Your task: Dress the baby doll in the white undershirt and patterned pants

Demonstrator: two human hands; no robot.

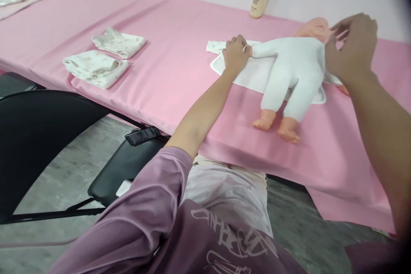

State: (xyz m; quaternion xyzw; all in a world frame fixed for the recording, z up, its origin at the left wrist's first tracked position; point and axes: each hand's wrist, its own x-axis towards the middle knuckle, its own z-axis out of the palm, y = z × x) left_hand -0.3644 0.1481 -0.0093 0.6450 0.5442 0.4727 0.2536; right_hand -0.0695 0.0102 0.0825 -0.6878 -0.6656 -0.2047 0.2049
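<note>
Left hand (235,55) curled at doll's arm (265,49), right hand (355,47) half-open

Place: indoor room, apparently for infant-care practice | pink-draped table (173,64) | on table: white-clad baby doll (293,68) | table's left part: folded patterned cloths (93,67) | near table's back edge: cream bottle (260,0) | table's near side: black chairs (35,141), grey floor (64,180)

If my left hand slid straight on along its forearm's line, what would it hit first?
Beyond the doll's arm already beside the left hand, probably the pale yellow bottle near the pink-covered table's far side. Depth is unclear from this single view, so it might narrowly miss.
</note>
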